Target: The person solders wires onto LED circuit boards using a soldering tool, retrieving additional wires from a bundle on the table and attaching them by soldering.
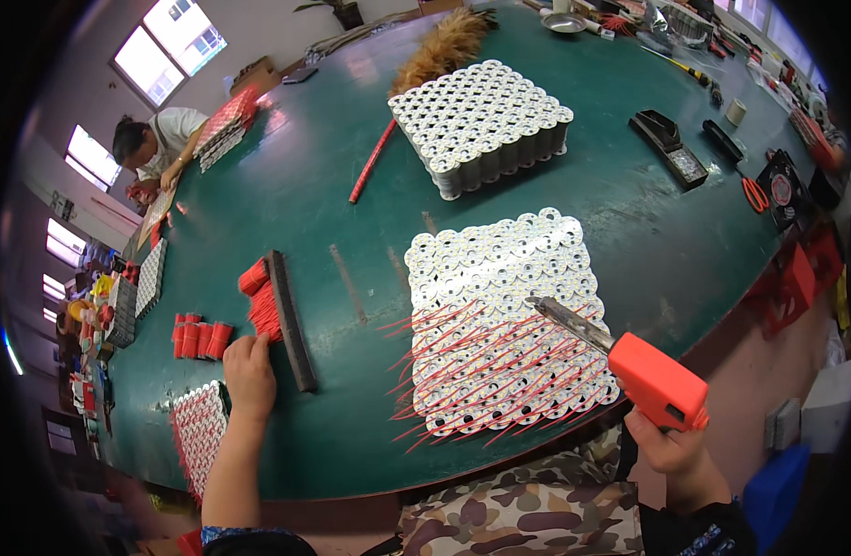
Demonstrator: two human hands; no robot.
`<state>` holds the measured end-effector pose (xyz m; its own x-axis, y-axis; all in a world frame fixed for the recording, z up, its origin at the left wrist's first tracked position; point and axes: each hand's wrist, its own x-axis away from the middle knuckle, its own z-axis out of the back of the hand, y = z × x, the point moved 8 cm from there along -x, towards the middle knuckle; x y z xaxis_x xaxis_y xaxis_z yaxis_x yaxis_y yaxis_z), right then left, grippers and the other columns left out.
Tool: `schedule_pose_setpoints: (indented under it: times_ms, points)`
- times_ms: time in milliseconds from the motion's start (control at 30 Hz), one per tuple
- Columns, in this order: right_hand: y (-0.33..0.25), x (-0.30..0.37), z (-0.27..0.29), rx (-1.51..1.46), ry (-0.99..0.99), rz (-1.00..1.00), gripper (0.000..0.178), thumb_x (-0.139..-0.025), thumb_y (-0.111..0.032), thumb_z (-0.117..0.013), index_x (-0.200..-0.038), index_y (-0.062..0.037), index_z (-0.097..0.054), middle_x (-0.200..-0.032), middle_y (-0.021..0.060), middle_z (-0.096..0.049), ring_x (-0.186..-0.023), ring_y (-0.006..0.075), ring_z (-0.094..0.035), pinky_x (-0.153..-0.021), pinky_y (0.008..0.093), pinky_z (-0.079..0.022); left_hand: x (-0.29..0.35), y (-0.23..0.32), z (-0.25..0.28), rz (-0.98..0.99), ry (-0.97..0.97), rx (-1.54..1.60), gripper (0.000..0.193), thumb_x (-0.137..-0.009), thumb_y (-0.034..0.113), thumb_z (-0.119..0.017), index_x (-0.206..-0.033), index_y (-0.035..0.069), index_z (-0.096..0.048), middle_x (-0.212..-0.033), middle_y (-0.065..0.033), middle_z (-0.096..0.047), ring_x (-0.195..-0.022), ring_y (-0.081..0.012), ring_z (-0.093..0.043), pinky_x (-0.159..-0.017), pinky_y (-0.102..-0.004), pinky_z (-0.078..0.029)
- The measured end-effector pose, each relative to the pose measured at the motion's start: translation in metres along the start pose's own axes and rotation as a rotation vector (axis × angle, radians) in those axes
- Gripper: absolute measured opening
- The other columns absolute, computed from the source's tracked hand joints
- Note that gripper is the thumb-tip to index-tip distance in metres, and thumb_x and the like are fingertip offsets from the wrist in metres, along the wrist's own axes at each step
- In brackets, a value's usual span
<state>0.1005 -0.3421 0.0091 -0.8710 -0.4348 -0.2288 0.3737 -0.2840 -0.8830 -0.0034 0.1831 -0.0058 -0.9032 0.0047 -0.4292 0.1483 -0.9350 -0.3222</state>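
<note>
In my right hand point(671, 445) is an orange-red soldering gun point(659, 380). Its long metal tip points left over a panel of white round LED boards point(500, 255) on the green table. Rows of thin red wires point(500, 371) lie slantwise across the panel's nearer half, and their ends stick out past its left edge. My left hand point(249, 380) is at the near end of a loose pile of red wires point(266, 310), beside a dark bar point(291, 320). Its fingers are closed together, and what they pinch, if anything, is hidden.
A thick stack of white round boards point(486, 116) stands farther back by a feather duster point(444, 51). Bundled red wires point(201, 335) and a wired panel point(200, 431) lie left. A black tray point(668, 148) and orange-handled scissors point(755, 195) lie right. Another person point(161, 148) works far left.
</note>
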Motion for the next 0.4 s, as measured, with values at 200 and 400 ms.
schedule_pose_setpoints:
  times_ms: [200, 400]
  points:
    - [0.0, 0.002, 0.001, -0.008, 0.009, 0.01, 0.045, -0.081, -0.011, -0.077, -0.121, 0.002, -0.063, -0.113, 0.0174, -0.068, -0.091, 0.0314, -0.07, -0.084, 0.0388, -0.055, 0.004, -0.022, -0.005, 0.231, -0.042, 0.238, 0.018, -0.083, 0.001, -0.065, -0.101, 0.002, -0.065, -0.095, -0.0128, -0.062, -0.091, -0.0347, -0.06, -0.083, -0.0429, -0.046]
    - [0.015, 0.001, -0.009, -0.146, 0.013, -0.125, 0.041, -0.079, -0.007, -0.072, -0.119, 0.0032, -0.068, -0.121, 0.021, -0.067, -0.102, 0.0356, -0.07, -0.089, 0.0402, -0.055, 0.001, -0.014, 0.003, -0.053, -0.138, 0.021, 0.016, -0.081, 0.006, -0.066, -0.096, 0.008, -0.065, -0.094, -0.0133, -0.064, -0.094, -0.0352, -0.062, -0.088, -0.0439, -0.047]
